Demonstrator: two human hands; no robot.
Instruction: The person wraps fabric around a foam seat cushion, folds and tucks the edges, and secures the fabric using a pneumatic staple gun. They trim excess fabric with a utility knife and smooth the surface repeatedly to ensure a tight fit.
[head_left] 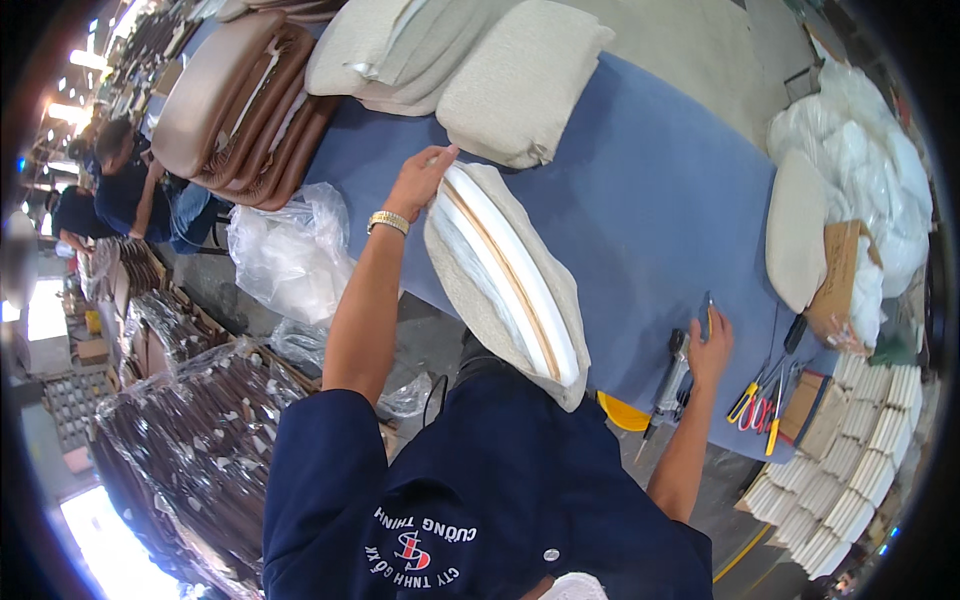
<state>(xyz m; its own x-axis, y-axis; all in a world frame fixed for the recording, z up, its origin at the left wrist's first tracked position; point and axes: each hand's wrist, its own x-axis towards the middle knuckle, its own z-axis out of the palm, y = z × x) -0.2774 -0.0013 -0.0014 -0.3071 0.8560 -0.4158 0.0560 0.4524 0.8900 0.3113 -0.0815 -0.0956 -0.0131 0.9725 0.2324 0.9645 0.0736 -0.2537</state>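
Note:
My left hand is closed on the upper end of a seat cushion, which stands on edge against my body at the table's near side. Its beige fabric cover gapes along the edge, baring white padding and a tan board layer between. Over the table's right part, my right hand is closed around a small slim tool with a dark tip and a bit of yellow; its kind is unclear. Just left of that hand lies a grey air-powered gun. Beyond the cushion sits a stack of beige covered cushions.
Blue cloth covers the table. Brown cushions are stacked at the far left, beside plastic bags. Yellow-handled tools, red-handled scissors and a cardboard box lie right. White strips are piled there. Other people work at left.

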